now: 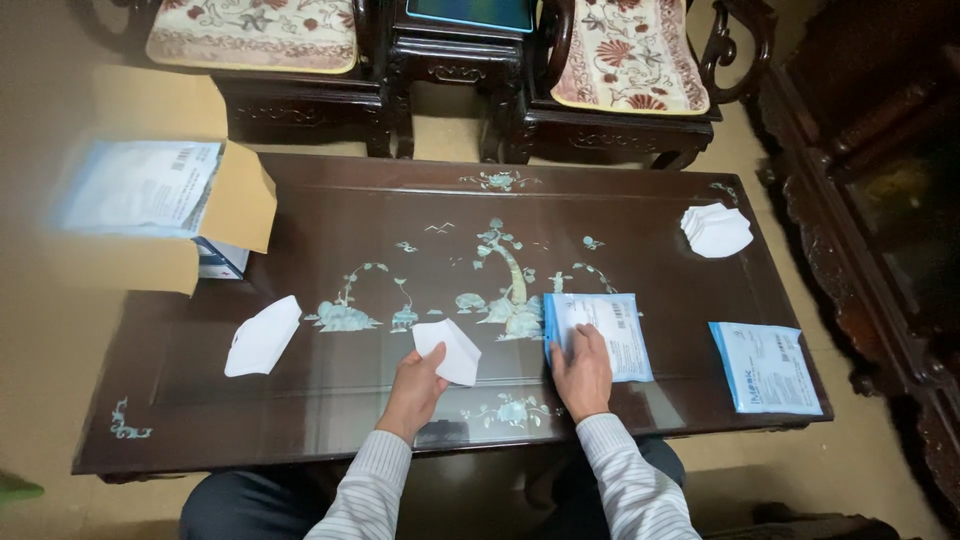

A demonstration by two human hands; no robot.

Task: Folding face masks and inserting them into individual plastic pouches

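My left hand [418, 385] holds a folded white face mask [450, 350] just above the dark inlaid coffee table [330, 200]. My right hand [582, 370] rests flat on a blue and white mask packet [612, 325] lying on the table in front of me. A second folded white mask [262, 336] lies on the table to the left of my left hand. A stack of white masks [716, 230] sits at the far right of the table. Another blue and white packet [766, 367] lies at the near right edge.
An open cardboard box [215, 215] holding blue and white packets stands at the table's far left corner. Behind the table are two dark carved chairs with floral cushions [630, 55] and a small side table [455, 50]. A dark wooden cabinet [880, 200] lines the right side.
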